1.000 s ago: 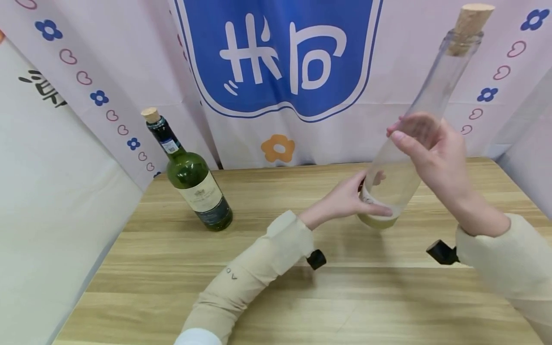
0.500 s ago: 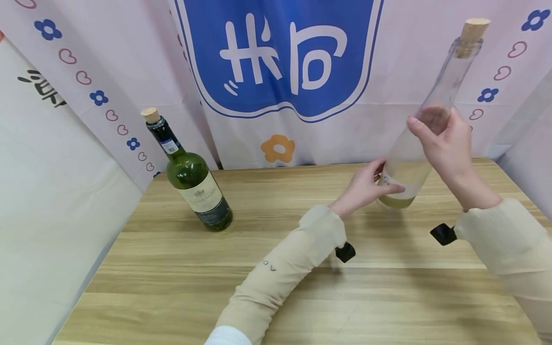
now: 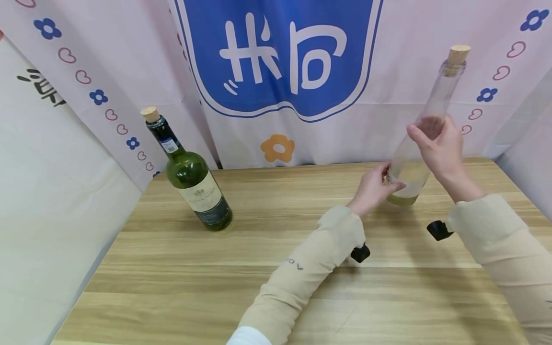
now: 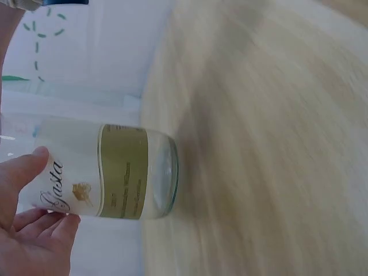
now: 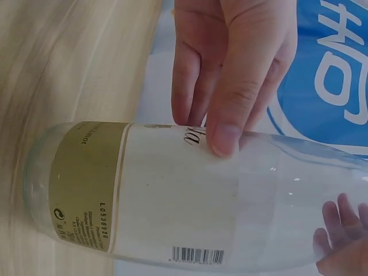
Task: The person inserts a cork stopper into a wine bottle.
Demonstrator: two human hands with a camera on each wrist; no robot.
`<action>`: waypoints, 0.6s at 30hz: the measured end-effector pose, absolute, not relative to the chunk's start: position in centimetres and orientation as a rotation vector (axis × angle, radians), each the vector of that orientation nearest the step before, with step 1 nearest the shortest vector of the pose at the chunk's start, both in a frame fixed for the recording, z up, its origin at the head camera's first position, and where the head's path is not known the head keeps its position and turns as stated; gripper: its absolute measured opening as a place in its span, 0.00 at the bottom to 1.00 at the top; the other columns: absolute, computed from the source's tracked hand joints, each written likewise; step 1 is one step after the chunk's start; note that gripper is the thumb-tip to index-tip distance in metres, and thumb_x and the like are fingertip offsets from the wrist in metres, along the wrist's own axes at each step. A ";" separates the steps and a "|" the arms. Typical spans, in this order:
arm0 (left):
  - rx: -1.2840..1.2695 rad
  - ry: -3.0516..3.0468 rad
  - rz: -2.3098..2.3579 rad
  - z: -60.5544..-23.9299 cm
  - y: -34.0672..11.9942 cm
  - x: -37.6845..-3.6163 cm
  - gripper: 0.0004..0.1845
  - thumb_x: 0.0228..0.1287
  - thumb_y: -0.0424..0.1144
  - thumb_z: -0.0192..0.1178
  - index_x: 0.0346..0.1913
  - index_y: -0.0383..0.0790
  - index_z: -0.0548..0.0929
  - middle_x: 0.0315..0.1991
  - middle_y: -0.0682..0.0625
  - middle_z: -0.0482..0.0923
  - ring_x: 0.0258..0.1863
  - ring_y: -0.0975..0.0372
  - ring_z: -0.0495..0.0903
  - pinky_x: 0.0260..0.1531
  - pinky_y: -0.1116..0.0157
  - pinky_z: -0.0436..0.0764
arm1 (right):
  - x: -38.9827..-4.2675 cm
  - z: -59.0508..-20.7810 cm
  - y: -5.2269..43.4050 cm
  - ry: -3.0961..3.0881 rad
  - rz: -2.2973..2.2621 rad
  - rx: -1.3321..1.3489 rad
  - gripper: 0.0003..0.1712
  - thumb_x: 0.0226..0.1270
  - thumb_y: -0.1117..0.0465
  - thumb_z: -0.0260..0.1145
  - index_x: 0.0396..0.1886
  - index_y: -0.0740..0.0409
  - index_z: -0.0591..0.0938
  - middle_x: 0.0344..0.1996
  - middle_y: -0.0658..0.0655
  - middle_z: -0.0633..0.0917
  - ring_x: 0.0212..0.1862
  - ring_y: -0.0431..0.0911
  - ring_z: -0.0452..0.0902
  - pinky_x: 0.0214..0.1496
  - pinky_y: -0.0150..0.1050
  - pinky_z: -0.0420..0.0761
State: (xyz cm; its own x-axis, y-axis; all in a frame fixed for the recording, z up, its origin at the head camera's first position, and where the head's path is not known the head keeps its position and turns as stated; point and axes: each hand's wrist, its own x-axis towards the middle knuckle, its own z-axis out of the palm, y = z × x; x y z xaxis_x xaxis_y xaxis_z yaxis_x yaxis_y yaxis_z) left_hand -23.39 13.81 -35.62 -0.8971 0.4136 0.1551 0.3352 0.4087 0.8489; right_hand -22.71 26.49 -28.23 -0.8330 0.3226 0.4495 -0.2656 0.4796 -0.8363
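A clear glass wine bottle (image 3: 411, 167) with a cork (image 3: 458, 55) in its mouth stands at the right rear of the table, its base right at the tabletop. My left hand (image 3: 375, 187) grips it low on the body, thumb across the pale label (image 4: 69, 190). Higher up, around the shoulder, my right hand (image 3: 444, 148) holds it, with fingers behind the glass showing through. In the right wrist view, the left thumb (image 5: 224, 138) presses by the label and part of the right hand (image 5: 345, 241) shows at the edge. A corked green wine bottle (image 3: 198, 187) stands apart on the left.
The wooden table (image 3: 258, 268) ends at a hanging cloth backdrop (image 3: 345, 129) with a blue emblem, just behind the clear bottle. White cloth (image 3: 64, 215) hangs along the left side. Dark camera mounts (image 3: 360, 253) stick out from both wrists.
Both hands have carried the clear bottle toward the back of the table and lowered it, first moving right, with its top then shifting slightly left. The green bottle has not moved.
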 end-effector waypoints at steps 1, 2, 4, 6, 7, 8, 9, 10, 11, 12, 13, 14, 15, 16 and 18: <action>0.707 2.574 1.512 -35.8 13.8 -23.5 0.27 0.55 0.42 0.65 0.59 0.44 0.71 0.52 0.54 0.75 0.49 0.71 0.72 0.45 0.78 0.71 | -22.7 -28.4 26.5 -2.163 1.358 -0.049 0.11 0.59 0.56 0.64 0.38 0.43 0.71 0.29 0.35 0.74 0.34 0.29 0.70 0.38 0.23 0.67; 0.726 2.566 1.511 -35.9 13.7 -23.5 0.27 0.56 0.42 0.64 0.59 0.43 0.71 0.53 0.54 0.75 0.49 0.71 0.72 0.46 0.77 0.71 | -22.7 -28.5 26.6 -2.159 1.363 -0.052 0.11 0.59 0.56 0.64 0.39 0.43 0.71 0.29 0.35 0.74 0.34 0.29 0.70 0.39 0.23 0.68; 0.747 2.537 1.508 -36.2 13.3 -23.7 0.27 0.57 0.41 0.63 0.60 0.43 0.70 0.54 0.54 0.74 0.52 0.70 0.71 0.48 0.77 0.70 | -22.8 -28.7 26.5 -2.147 1.376 -0.053 0.11 0.59 0.56 0.64 0.39 0.43 0.72 0.30 0.35 0.75 0.35 0.29 0.71 0.39 0.22 0.68; 0.763 2.505 1.491 -36.6 12.8 -23.8 0.28 0.59 0.42 0.62 0.62 0.42 0.68 0.57 0.53 0.72 0.55 0.68 0.70 0.51 0.76 0.69 | -22.8 -28.7 26.5 -2.150 1.401 -0.052 0.12 0.59 0.56 0.65 0.40 0.44 0.72 0.30 0.34 0.75 0.36 0.29 0.71 0.41 0.22 0.69; 0.760 2.494 1.472 -36.8 12.4 -23.9 0.28 0.59 0.43 0.61 0.62 0.42 0.67 0.58 0.52 0.71 0.56 0.67 0.70 0.52 0.75 0.69 | -22.8 -28.7 26.5 -2.158 1.409 -0.051 0.12 0.59 0.56 0.65 0.41 0.44 0.72 0.31 0.33 0.76 0.36 0.29 0.72 0.42 0.22 0.70; 0.751 2.484 1.450 -37.0 11.9 -24.0 0.29 0.60 0.43 0.61 0.63 0.42 0.66 0.59 0.52 0.70 0.57 0.66 0.69 0.53 0.75 0.68 | -22.9 -28.6 26.5 -2.168 1.418 -0.048 0.13 0.59 0.56 0.65 0.41 0.44 0.72 0.31 0.33 0.76 0.37 0.28 0.72 0.44 0.22 0.71; 0.752 2.487 1.420 -37.2 11.4 -24.0 0.29 0.60 0.44 0.60 0.63 0.42 0.66 0.60 0.52 0.69 0.57 0.65 0.69 0.54 0.74 0.68 | -22.9 -28.6 26.6 -2.186 1.421 -0.045 0.13 0.59 0.55 0.64 0.42 0.44 0.72 0.31 0.32 0.76 0.37 0.28 0.72 0.45 0.23 0.71; 0.749 2.487 1.392 -37.4 10.9 -24.1 0.30 0.60 0.45 0.60 0.64 0.41 0.65 0.61 0.51 0.68 0.58 0.64 0.69 0.54 0.74 0.68 | -22.9 -28.5 26.6 -2.208 1.421 -0.040 0.14 0.60 0.55 0.64 0.43 0.44 0.72 0.32 0.32 0.76 0.37 0.27 0.72 0.46 0.24 0.72; 0.755 2.489 1.367 -37.5 10.2 -24.2 0.31 0.60 0.46 0.60 0.64 0.41 0.65 0.61 0.50 0.68 0.58 0.63 0.69 0.54 0.73 0.68 | -22.9 -28.5 26.7 -2.226 1.421 -0.026 0.14 0.61 0.54 0.64 0.45 0.45 0.71 0.32 0.31 0.76 0.38 0.27 0.72 0.48 0.25 0.72; 0.756 2.491 1.348 -37.7 9.6 -24.3 0.31 0.60 0.47 0.60 0.64 0.40 0.64 0.62 0.49 0.67 0.58 0.62 0.69 0.55 0.73 0.68 | -23.0 -28.5 26.8 -2.247 1.416 -0.009 0.15 0.61 0.54 0.63 0.46 0.45 0.71 0.33 0.31 0.76 0.38 0.26 0.72 0.49 0.25 0.72; 0.753 2.493 1.328 -37.7 8.9 -24.4 0.32 0.60 0.47 0.59 0.64 0.39 0.64 0.62 0.49 0.67 0.58 0.61 0.69 0.55 0.72 0.68 | -23.1 -28.5 26.9 -2.266 1.412 0.007 0.16 0.62 0.54 0.62 0.48 0.46 0.70 0.34 0.30 0.76 0.38 0.26 0.72 0.50 0.26 0.72; 0.754 2.491 1.320 -37.8 8.2 -24.6 0.32 0.60 0.47 0.59 0.64 0.39 0.64 0.62 0.49 0.67 0.59 0.61 0.69 0.55 0.72 0.68 | -23.2 -28.4 27.1 -2.285 1.408 0.024 0.17 0.63 0.54 0.61 0.49 0.47 0.70 0.35 0.31 0.76 0.38 0.26 0.72 0.51 0.27 0.72; 0.759 2.489 1.317 -37.9 7.5 -24.8 0.31 0.61 0.47 0.59 0.64 0.38 0.64 0.62 0.48 0.67 0.59 0.60 0.68 0.56 0.72 0.68 | -23.2 -28.4 27.2 -2.308 1.401 0.038 0.18 0.63 0.53 0.61 0.51 0.49 0.69 0.36 0.32 0.76 0.40 0.27 0.72 0.53 0.29 0.72; 0.755 2.484 1.315 -37.9 6.8 -25.0 0.31 0.61 0.47 0.59 0.64 0.38 0.65 0.62 0.48 0.67 0.59 0.60 0.68 0.56 0.71 0.67 | -23.3 -28.4 27.3 -2.331 1.392 0.049 0.20 0.64 0.52 0.60 0.54 0.51 0.68 0.39 0.35 0.77 0.42 0.29 0.73 0.55 0.31 0.71; 0.756 2.475 1.313 -37.9 5.4 -25.4 0.30 0.62 0.46 0.58 0.63 0.36 0.65 0.62 0.47 0.67 0.59 0.59 0.68 0.57 0.71 0.67 | -23.3 -28.4 27.6 -2.376 1.393 0.052 0.27 0.65 0.51 0.58 0.60 0.54 0.65 0.47 0.44 0.78 0.51 0.38 0.73 0.60 0.38 0.69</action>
